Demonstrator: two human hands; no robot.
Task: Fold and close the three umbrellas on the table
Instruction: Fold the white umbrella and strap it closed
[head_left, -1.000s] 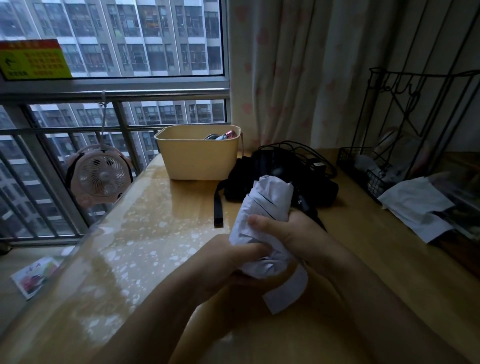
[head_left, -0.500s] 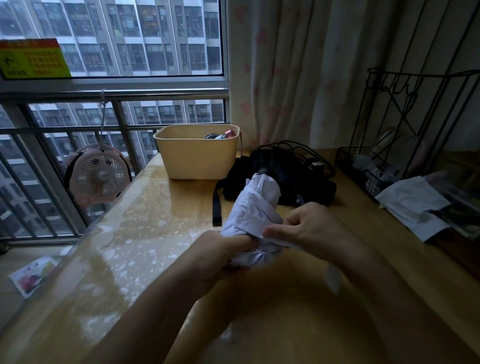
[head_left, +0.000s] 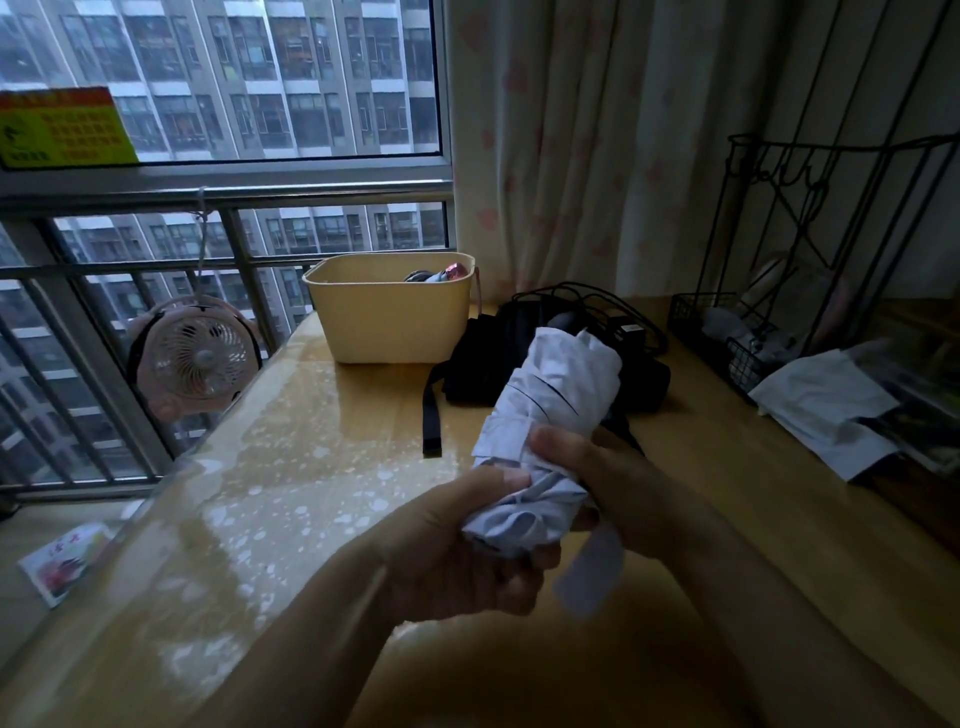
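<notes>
A collapsed pale white umbrella (head_left: 558, 395) is held above the wooden table (head_left: 311, 467), its tip pointing away and to the right. My left hand (head_left: 467, 545) grips its bunched lower end from below. My right hand (head_left: 618, 483) wraps the fabric from the right, thumb pressed on the canopy. The umbrella's closing strap (head_left: 592, 571) hangs loose under my hands. Behind it a black umbrella (head_left: 519, 358) lies on the table with its black strap (head_left: 431, 415) trailing toward me. A further umbrella is not clearly visible.
A cream plastic bin (head_left: 389, 317) with small items stands at the table's far edge by the window railing. A pink fan (head_left: 195, 358) hangs on the railing at left. A black wire rack (head_left: 810, 291) and white papers (head_left: 821, 405) sit at the right.
My right hand went from pinching the strap away from the umbrella to wrapping the canopy again. The umbrella tilted more to the right and the strap now hangs below.
</notes>
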